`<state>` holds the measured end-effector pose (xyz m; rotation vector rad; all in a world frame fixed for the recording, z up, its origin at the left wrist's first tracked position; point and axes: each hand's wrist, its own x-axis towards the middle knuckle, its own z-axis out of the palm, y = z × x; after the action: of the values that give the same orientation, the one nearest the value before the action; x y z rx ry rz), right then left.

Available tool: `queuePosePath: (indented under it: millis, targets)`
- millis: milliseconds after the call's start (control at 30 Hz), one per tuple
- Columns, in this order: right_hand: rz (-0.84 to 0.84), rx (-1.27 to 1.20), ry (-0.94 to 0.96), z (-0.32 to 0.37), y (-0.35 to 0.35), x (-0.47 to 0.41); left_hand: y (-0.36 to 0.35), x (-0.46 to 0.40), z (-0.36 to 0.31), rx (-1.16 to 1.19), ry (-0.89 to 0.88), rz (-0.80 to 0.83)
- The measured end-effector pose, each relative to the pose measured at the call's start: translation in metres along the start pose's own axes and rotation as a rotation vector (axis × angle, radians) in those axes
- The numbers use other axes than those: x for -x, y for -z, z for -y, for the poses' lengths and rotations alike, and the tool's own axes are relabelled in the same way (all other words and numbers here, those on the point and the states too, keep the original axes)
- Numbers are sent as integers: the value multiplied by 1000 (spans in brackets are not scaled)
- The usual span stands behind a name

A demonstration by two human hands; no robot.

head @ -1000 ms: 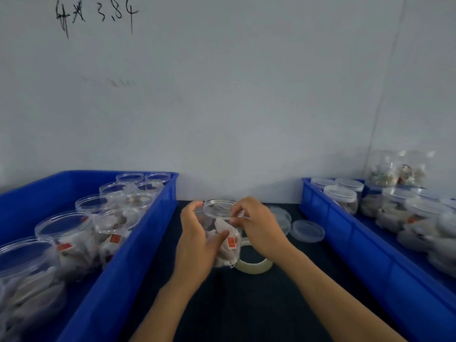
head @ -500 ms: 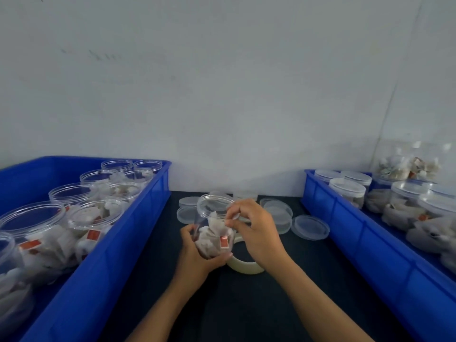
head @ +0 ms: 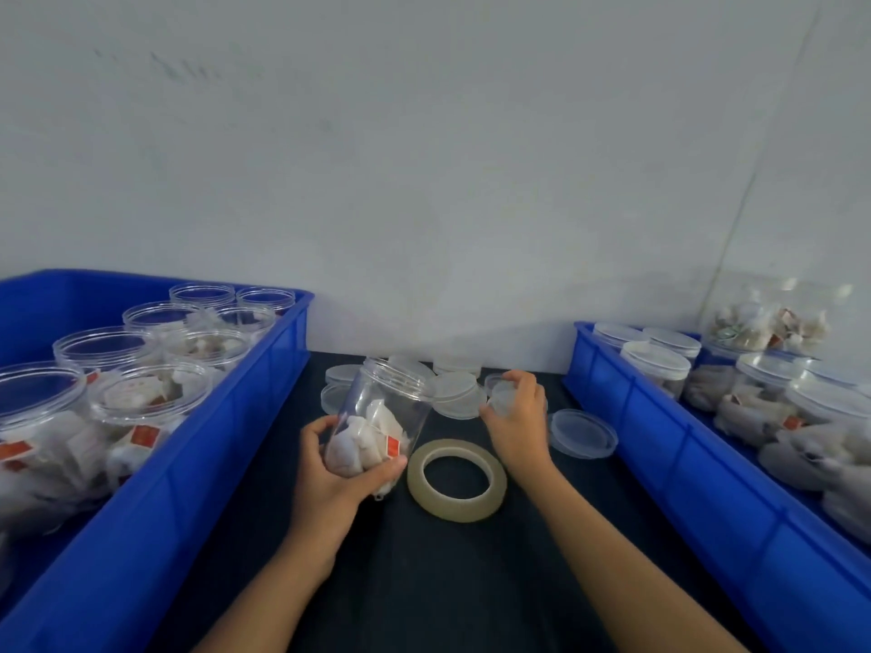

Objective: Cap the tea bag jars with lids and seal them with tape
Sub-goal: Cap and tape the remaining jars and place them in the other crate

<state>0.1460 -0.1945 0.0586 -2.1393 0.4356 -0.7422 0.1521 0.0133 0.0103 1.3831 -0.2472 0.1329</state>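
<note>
My left hand (head: 335,468) grips the lower part of a clear open jar (head: 382,407) holding white tea bags with red tags, tilted slightly right above the dark table. My right hand (head: 517,419) is to the right of the jar, fingers curled round a translucent lid (head: 500,397) among the loose lids (head: 455,395) at the back of the table. A roll of clear tape (head: 456,479) lies flat between my hands, touched by neither.
A blue bin (head: 155,492) on the left holds several uncapped jars of tea bags. A blue bin (head: 697,473) on the right holds several capped jars. One lid (head: 583,433) lies apart beside the right bin. A white wall stands behind.
My right hand left the jar's mouth and moved right to the lids, taking hold of one. The jar now sits lower and tilted in my left hand; the tape roll is uncovered.
</note>
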Motion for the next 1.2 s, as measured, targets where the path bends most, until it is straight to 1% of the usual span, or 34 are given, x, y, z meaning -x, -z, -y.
queuePosePath:
  millis: [67,133,267,367,400,500,600,667,700,733,800,833,900,1000,1067,1100,1200]
  targets:
    - [72,176,-74,-13,2,-15,-2,-1,1,-11,-18,5]
    - [136,288,-103,-21,0,-24,-4,-2,3,-31,-35,0]
    - [178,486,29,-25,-7,-34,-6,-4,7,-52,-44,-14]
    - [203,729,33,-27,-11,-40,-6,-4,6,-55,-40,-7]
    - [220,762,6,-28,-11,-41,-6,-4,6,-54,-35,-5]
    - [257,762,-86,-30,-9,-44,-7,-3,4,-46,-30,-4]
    - [240,731,-80,-29,-6,-42,-7,-2,4,-55,-29,5]
    - [162,625,-33,-25,-4,-37,-7,-2,3,-52,-30,19]
    - [107,518,-11,-21,-2,-33,-8,-2,2,-58,-32,26]
    - [56,373,4,-15,1,-26,-8,-2,1,-65,-35,34]
    - [9,11,5,-2,7,-8,-9,1,-3,-57,-43,52]
    - [4,-185,-24,4,9,3,-9,2,-5,-42,-48,70]
    - [6,-550,-142,13,16,25,-10,6,-10,-29,-62,117]
    - [14,-943,-395,13,23,49,-10,11,-12,-21,-73,173]
    - [16,-1107,-526,10,27,59,-9,14,-13,-2,-45,184]
    - [35,-1150,-558,9,29,63,-9,15,-14,3,-26,188]
    - [131,-1241,-566,12,28,73,-9,18,-16,-19,7,236]
